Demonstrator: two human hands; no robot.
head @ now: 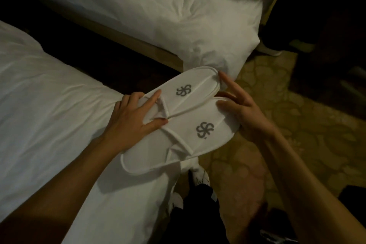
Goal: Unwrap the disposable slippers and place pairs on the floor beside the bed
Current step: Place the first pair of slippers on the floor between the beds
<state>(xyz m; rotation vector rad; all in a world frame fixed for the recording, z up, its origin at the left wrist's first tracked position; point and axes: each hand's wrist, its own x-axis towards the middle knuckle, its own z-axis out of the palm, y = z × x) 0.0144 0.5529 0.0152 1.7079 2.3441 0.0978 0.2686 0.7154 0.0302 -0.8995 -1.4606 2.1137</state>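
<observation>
Over the bed edge [59,105], left hand [130,117] and right hand [241,111], fingers pinching two white slippers [178,125]

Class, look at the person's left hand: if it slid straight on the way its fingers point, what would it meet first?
The left hand points up-right along the farther slipper; it would probably first meet that slipper's logo strap.

Two slippers [178,117] side by side — over near bed's [49,95] corner.
</observation>
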